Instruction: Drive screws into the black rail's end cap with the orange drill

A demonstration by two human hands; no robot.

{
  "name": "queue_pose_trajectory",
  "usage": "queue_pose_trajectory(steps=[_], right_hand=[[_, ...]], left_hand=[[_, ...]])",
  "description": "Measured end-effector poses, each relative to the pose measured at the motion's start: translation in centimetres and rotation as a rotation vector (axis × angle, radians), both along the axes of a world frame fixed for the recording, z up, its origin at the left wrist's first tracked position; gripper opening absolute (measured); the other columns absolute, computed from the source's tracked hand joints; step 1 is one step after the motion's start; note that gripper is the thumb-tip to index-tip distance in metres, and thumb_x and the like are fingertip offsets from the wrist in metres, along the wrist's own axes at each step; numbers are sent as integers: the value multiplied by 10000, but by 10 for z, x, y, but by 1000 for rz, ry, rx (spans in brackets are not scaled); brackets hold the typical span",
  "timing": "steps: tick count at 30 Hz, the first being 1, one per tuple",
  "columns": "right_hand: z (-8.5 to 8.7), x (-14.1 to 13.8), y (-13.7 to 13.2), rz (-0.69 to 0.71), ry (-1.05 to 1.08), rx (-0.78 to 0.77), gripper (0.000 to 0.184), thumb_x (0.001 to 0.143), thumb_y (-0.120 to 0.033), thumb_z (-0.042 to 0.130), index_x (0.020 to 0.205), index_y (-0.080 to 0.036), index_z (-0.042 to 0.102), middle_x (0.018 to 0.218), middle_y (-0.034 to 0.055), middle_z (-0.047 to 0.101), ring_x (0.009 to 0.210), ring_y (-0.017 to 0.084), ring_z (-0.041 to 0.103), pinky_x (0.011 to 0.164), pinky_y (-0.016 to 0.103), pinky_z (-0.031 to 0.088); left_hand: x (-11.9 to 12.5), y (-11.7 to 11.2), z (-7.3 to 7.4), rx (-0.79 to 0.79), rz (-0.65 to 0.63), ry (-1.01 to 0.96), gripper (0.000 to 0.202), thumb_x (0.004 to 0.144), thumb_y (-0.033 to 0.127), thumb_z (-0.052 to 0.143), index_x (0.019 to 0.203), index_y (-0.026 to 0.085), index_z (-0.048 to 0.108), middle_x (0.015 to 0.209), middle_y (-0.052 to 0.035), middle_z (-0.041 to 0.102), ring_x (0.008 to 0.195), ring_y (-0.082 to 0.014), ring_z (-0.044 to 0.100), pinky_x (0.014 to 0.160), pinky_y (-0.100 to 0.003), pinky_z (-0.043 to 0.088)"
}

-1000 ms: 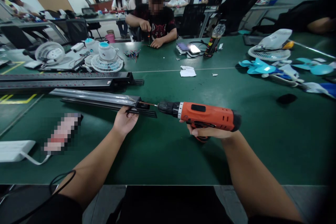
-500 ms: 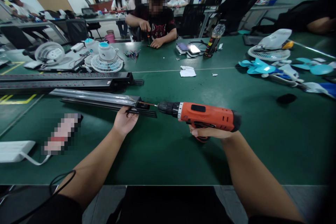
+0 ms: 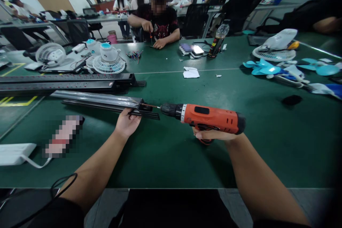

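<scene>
My right hand (image 3: 213, 134) is wrapped round the handle of an orange and black cordless drill (image 3: 213, 115), which lies level and points left. From its chuck a thin long bit (image 3: 151, 105) reaches to the open end of a long dark metal rail (image 3: 107, 98); how far it goes in I cannot make out. Near that same end, my left hand (image 3: 128, 123) grips the rail from below, palm up, some fingers hidden beneath it. A slimmer black strip (image 3: 91, 105) runs along the rail's near side and sticks out past its end.
Two more long rails (image 3: 66, 82) lie behind on the green table (image 3: 171, 164). Fan parts (image 3: 109, 60) stand back left, blue fan blades (image 3: 262, 67) at right. A phone (image 3: 64, 137) and a white power strip (image 3: 16, 153) lie near left. Across sits a person (image 3: 157, 21) holding a screwdriver.
</scene>
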State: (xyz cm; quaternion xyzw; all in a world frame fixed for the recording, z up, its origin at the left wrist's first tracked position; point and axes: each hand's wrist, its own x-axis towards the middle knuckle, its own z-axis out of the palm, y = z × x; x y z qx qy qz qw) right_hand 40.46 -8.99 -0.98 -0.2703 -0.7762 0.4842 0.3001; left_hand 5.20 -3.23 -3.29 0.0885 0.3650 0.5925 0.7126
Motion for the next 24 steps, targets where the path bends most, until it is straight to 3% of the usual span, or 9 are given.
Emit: queue_pose_trajectory(steps=[6,9,12,19,24], right_hand=[[0,-2,0,23,67,-17,183,981,-264,758,877,-182,632,760,-23,637,611,97,610,588,239,578],[-1,-3,-1,56,119,-52,122,991,-249,745,1055,-164,685,752,-39,605,611,98,596,567,236,568],[-1,-3,-2,73,141,-89,248,993,-244,744,1215,-151,686,747,-48,592,607,101,592,548,235,559],[-4,-3,-2,66,162,-107,216,987,-223,749,1180,-158,677,774,-41,604,622,99,604,555,230,558],[-3,-4,-2,43,160,-97,216,974,-226,771,1162,-162,687,776,-40,614,635,103,611,556,229,558]], left_hand=[[0,1,0,1,-1,-1,411,995,70,460,609,203,415,472,73,285,387,-64,339,521,-205,452],[0,1,0,-6,-4,0,395,985,67,480,620,204,418,476,75,289,388,-65,339,515,-198,449],[-1,1,-2,-4,-4,-4,398,982,72,492,620,209,403,479,80,278,390,-66,347,548,-204,483],[-1,2,-2,-10,10,-1,378,966,52,497,635,211,407,483,82,284,378,-64,338,485,-195,420],[-1,1,-1,-11,10,1,365,973,57,489,648,210,430,480,85,276,380,-65,337,504,-198,448]])
